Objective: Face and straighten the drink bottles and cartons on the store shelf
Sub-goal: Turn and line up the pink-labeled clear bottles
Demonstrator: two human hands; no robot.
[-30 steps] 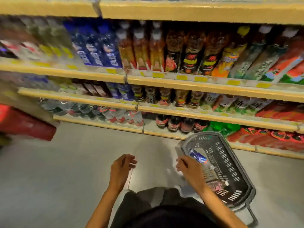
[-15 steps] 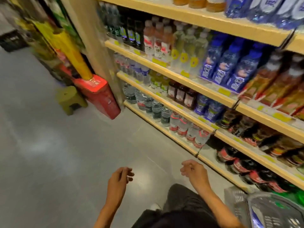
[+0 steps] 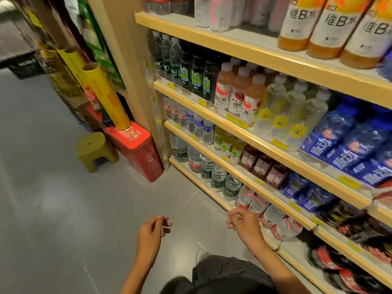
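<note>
Far to your left, a small green stool (image 3: pixel 93 148) stands on the grey floor (image 3: pixel 53 209). It is just beside a red box (image 3: pixel 137 154) with a yellow roll (image 3: pixel 106 96) sticking up out of it. Your left hand (image 3: pixel 151 234) hangs over the floor, well apart from the shelf. Its back faces up, its fingers are bent loosely, and it holds nothing. Your right hand (image 3: pixel 244 223) reaches toward the front edge of the bottom shelf (image 3: pixel 197 183). Its fingers are loosely bent too and hold nothing. It is just in front of the water bottles with red labels (image 3: pixel 257 203). I cannot tell if it touches them. Those bottles sit in a row on the bottom shelf, to the right of the water bottles with green labels (image 3: pixel 217 176).
</note>
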